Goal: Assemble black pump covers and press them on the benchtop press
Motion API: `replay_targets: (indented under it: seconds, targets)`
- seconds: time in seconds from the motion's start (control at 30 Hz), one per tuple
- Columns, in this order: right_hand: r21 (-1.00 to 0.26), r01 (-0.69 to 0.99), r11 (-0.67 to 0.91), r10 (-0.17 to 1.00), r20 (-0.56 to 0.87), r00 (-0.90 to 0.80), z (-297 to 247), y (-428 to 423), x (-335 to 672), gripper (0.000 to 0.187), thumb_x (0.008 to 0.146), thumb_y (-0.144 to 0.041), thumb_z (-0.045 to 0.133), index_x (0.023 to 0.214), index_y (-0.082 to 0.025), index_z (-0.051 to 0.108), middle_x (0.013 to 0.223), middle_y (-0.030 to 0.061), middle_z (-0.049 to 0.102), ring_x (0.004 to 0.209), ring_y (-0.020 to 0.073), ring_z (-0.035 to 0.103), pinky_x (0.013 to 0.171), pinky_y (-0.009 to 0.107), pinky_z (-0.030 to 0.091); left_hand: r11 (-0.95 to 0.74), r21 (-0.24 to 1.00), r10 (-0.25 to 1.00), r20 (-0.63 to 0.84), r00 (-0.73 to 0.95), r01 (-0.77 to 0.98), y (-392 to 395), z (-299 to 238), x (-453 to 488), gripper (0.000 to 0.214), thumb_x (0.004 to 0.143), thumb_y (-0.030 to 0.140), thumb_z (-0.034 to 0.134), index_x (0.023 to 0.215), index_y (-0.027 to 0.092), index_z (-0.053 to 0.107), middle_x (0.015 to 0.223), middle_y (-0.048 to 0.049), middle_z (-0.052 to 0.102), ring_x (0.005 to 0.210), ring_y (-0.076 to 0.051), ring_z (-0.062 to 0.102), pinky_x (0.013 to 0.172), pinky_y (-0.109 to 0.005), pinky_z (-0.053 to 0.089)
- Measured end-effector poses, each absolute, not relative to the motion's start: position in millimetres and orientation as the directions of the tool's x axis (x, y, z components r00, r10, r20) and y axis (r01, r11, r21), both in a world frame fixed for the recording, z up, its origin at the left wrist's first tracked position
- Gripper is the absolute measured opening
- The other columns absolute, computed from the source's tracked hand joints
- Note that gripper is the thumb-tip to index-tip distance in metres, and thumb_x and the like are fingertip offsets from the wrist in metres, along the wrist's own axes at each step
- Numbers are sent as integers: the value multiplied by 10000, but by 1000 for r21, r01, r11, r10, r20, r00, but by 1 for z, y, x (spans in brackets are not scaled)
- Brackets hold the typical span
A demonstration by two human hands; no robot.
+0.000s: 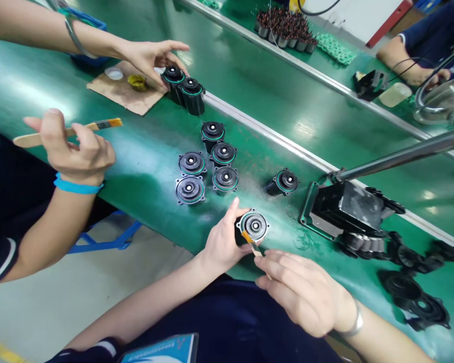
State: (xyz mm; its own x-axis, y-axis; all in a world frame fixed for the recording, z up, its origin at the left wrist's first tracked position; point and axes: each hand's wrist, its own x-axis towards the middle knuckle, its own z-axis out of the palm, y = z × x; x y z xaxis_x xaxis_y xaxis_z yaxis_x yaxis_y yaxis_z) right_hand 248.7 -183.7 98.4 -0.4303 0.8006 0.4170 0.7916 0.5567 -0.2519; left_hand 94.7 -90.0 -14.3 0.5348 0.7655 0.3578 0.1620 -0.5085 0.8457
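Observation:
Wrapped round a black cylindrical housing point(254, 225) at the table's near edge is my left hand point(224, 236), holding it with its round top face up. My right hand point(297, 285) grips a small brush point(256, 249), whose orange-yellow bristles touch the rim of that face. Just beyond stands another black housing point(286, 180) with a green ring. Several more such housings point(226, 179) are grouped upright to the left of my hands. The lower side of the held housing is hidden by my fingers.
At left a co-worker's hand point(77, 143) holds a brush point(102, 125); their other hand point(155, 58) touches two housings point(191, 96). Cardboard point(144, 101) carries a small yellow-stained cup point(137, 82). A black clamp stand point(348, 206) and loose black parts point(416, 297) lie at right.

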Motion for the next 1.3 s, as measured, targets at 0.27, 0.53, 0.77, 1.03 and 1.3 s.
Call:
replay_targets:
  seconds: [0.27, 0.53, 0.77, 1.03, 1.3]
  targets:
    - [-391, 770, 505, 863, 251, -438, 122, -185, 285, 197, 897, -144, 408, 1031, -146, 553, 1134, 50, 614, 1109, 23, 594, 938, 159, 542, -365, 923, 719, 195, 667, 124, -78, 6, 90, 1088, 711, 208, 772, 1521, 267, 47, 1223, -81, 632, 1144, -243, 631, 1001, -414, 514]
    - [12, 745, 667, 721, 244, -649, 138, -166, 286, 111, 817, -242, 594, 865, -146, 566, 1047, 27, 640, 1018, 108, 612, 882, 274, 590, -358, 926, 608, 132, 783, 121, -57, 18, 87, 1046, 742, 231, 756, 1517, 268, 54, 1218, -76, 625, 1110, -220, 640, 964, -373, 523]
    - [104, 791, 603, 711, 380, -592, 126, -176, 297, 156, 807, -198, 577, 948, -130, 584, 1171, 60, 616, 1113, 168, 603, 934, 352, 579, -580, 791, 592, 244, 768, 196, -59, 21, 79, 1023, 789, 247, 722, 1529, 229, 16, 1228, -111, 619, 1112, -243, 635, 968, -391, 527]
    - [-450, 827, 336, 834, 550, -39, 78, -201, 308, 359, 743, 18, 590, 1059, -133, 508, 1143, 63, 624, 1106, 62, 630, 925, 188, 578, -834, 173, 507, 613, 606, 524, -45, 33, 62, 815, 814, 230, 722, 1483, 102, 274, 1193, -194, 612, 1144, -301, 588, 995, -440, 504]
    - [-843, 483, 238, 655, 506, 560, 80, -188, 301, 246, 845, -71, 497, 1030, -151, 356, 1078, 52, 627, 837, 70, 688, 782, 253, 632, -778, 523, 610, 495, 619, 348, -63, 40, 157, 1017, 792, 298, 738, 1517, 101, 54, 1482, -266, 341, 1425, -356, 328, 1127, -509, 394]
